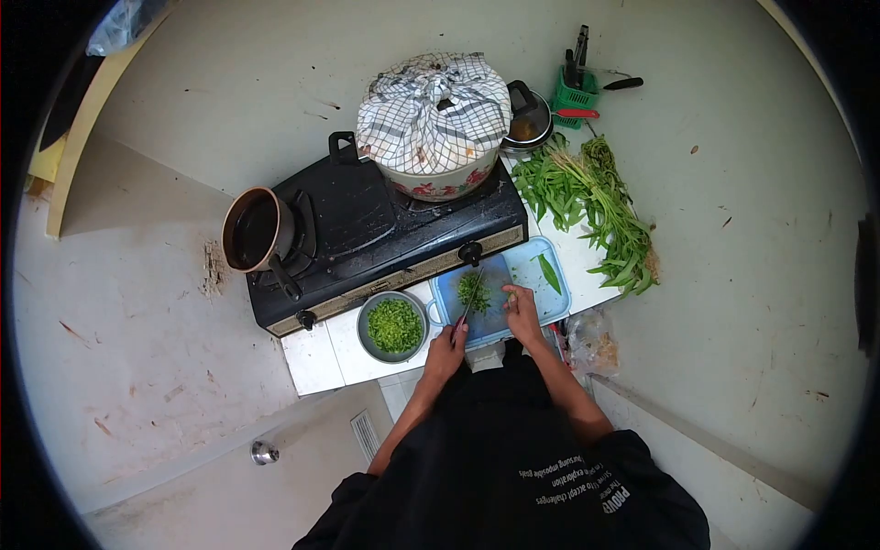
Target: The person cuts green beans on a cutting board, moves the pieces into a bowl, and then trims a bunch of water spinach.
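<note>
My left hand (445, 353) is closed round the handle of a knife (471, 304), whose blade points up and away over a heap of chopped greens (474, 291). The greens lie on a blue cutting board (553, 307). Over the board's middle, my right hand (523, 316) has its fingers curled together; whatever is between them, if anything, is too small to make out. A single green leaf (548, 273) rests at the board's right side. Left of the board stands a grey bowl (360, 341) full of finely chopped greens (394, 325).
Behind the board is a black gas stove (367, 234) with a brown saucepan (273, 215) and a large cloth-covered pot (435, 183). Leafy stalks (600, 206) lie at the right on white tiles. A green utensil basket (575, 96) and a small pan (536, 119) stand farther back.
</note>
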`<state>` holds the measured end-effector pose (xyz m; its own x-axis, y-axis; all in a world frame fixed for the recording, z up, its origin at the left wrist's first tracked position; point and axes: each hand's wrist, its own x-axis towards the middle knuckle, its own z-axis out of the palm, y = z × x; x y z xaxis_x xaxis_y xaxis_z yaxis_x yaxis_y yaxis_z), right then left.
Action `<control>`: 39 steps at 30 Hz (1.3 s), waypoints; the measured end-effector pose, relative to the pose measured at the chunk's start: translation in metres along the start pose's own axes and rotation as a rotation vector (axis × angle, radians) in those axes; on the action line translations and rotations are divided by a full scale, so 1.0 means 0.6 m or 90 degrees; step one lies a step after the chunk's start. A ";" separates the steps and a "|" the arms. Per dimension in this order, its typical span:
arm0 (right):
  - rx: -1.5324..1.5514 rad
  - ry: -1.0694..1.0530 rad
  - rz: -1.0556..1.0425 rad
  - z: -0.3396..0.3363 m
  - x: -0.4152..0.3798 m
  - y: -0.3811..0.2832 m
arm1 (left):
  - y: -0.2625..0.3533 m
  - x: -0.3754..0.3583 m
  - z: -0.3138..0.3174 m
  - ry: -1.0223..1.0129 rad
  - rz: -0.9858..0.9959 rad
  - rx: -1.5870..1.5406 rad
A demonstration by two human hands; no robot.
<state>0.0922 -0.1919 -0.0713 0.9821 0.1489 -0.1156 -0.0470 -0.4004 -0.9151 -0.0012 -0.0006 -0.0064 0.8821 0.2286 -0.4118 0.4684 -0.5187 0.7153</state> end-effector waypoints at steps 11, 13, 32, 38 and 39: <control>0.039 -0.024 0.093 0.000 0.012 0.006 | -0.002 -0.001 -0.002 0.014 0.008 0.002; -0.037 0.049 -0.049 0.013 0.016 0.026 | 0.002 -0.003 -0.002 0.020 0.009 -0.002; -0.252 0.096 -0.332 -0.003 0.007 -0.012 | 0.005 -0.006 0.002 -0.002 -0.011 -0.003; -0.307 0.113 -0.328 -0.005 -0.006 -0.023 | 0.016 -0.014 0.005 -0.014 -0.004 -0.016; -0.273 0.114 -0.302 -0.002 -0.006 -0.015 | 0.016 -0.015 0.009 -0.016 -0.003 -0.019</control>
<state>0.0897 -0.1901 -0.0622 0.8950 0.2604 0.3622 0.4390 -0.6586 -0.6112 -0.0046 -0.0118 0.0011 0.8785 0.2105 -0.4289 0.4742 -0.4930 0.7294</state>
